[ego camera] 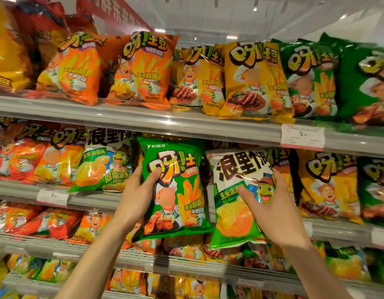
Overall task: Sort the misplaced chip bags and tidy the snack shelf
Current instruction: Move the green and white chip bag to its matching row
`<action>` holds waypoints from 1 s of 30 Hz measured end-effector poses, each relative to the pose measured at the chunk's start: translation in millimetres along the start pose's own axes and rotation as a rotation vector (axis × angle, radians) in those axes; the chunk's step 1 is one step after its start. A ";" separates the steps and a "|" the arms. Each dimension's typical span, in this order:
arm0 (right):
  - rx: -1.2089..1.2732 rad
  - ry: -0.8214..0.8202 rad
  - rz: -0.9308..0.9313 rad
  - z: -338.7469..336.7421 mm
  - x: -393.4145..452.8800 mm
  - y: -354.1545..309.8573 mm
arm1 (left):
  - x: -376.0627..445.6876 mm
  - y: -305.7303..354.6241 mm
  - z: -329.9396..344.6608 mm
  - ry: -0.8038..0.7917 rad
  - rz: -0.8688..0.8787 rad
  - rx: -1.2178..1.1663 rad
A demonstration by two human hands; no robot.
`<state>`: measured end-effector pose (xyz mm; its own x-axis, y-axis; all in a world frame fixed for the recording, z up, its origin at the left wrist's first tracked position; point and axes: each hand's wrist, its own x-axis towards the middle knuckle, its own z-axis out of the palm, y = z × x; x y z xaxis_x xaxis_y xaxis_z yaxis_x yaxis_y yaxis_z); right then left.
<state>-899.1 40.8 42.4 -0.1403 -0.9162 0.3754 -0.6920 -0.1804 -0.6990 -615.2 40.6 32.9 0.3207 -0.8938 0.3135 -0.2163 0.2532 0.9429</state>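
My left hand (136, 192) grips the left edge of a green chip bag (178, 190) with a chef and fries on it, held upright in front of the second shelf. My right hand (271, 209) holds a white and green bag with a frog in a hat (236, 199), fingers behind its right side and thumb across its front. The two bags hang side by side, nearly touching. A matching frog bag (102, 162) stands on the second shelf to the left of my left hand.
The top shelf (143, 117) carries orange bags (141, 70), yellow bags (249, 80) and green bags (312, 78) in rows. Yellow bags (329, 186) stand right of my right hand. Price tags (302, 137) hang on the shelf rails. Lower shelves hold several more bags.
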 end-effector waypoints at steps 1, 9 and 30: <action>0.003 0.010 0.014 -4.0 -2.9 5.7 | 3.6 0.9 5.9 0.008 0.010 0.026; 0.089 0.038 0.118 -30.9 -18.1 37.3 | 28.6 13.8 67.3 -0.033 0.095 0.149; 0.062 0.072 0.119 -38.8 -17.6 60.7 | 29.1 -0.3 125.3 0.112 0.532 0.873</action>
<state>-966.2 59.9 17.0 -0.2704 -0.9050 0.3286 -0.6229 -0.0958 -0.7764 -721.3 -31.8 27.7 0.0616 -0.6937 0.7176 -0.9363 0.2088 0.2822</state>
